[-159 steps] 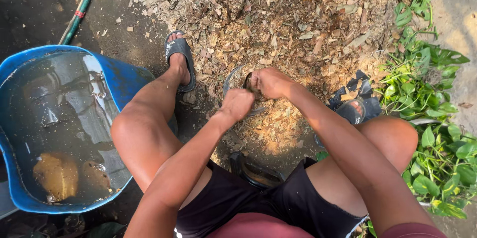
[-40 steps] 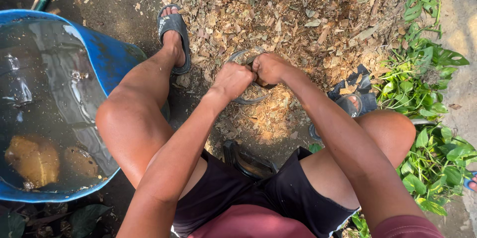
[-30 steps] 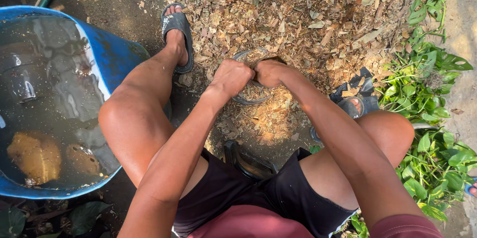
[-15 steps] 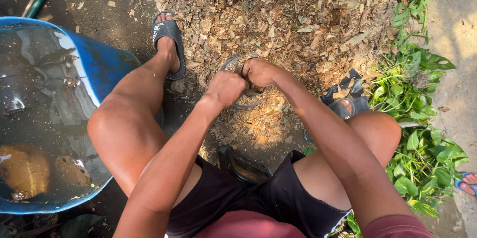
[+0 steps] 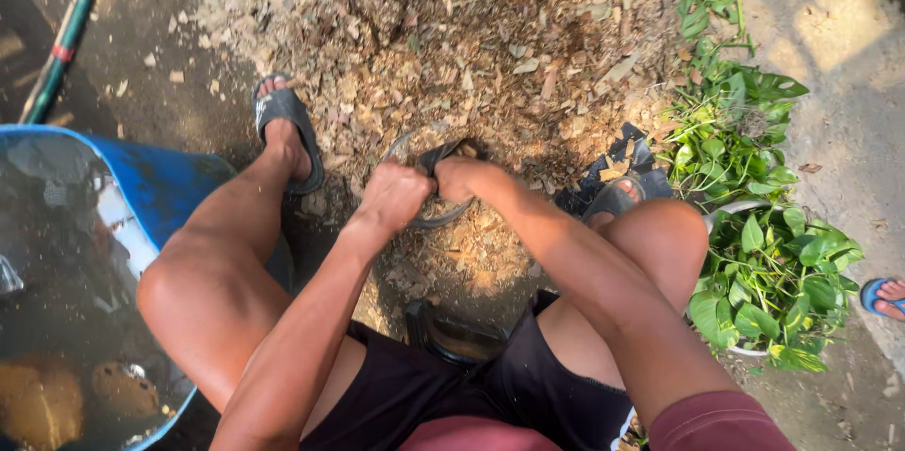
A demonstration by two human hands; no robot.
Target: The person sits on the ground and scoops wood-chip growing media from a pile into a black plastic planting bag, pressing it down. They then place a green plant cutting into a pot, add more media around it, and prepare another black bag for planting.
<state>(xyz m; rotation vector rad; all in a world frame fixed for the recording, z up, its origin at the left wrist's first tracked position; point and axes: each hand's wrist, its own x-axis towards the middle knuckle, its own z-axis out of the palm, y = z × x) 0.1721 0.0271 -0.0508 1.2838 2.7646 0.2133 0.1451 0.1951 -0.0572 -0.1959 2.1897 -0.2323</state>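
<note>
Hands shifted slightly right | left hand (image 5: 396,196), right hand (image 5: 459,178) both clenched on, seemingly, curved blade (image 5: 429,161) between them

Tub (image 5: 160,192) left, plants (image 5: 764,253) right, perhaps wood chips (image 5: 424,46) ahead.

Outdoor setting: bare ground (image 5: 848,159) covered centrally by dry wood chips (image 5: 452,27). Blue water-filled tub (image 5: 160,192) at left, green leafy plants (image 5: 773,262) at right. Strong sunlight, patchy shade.
</note>
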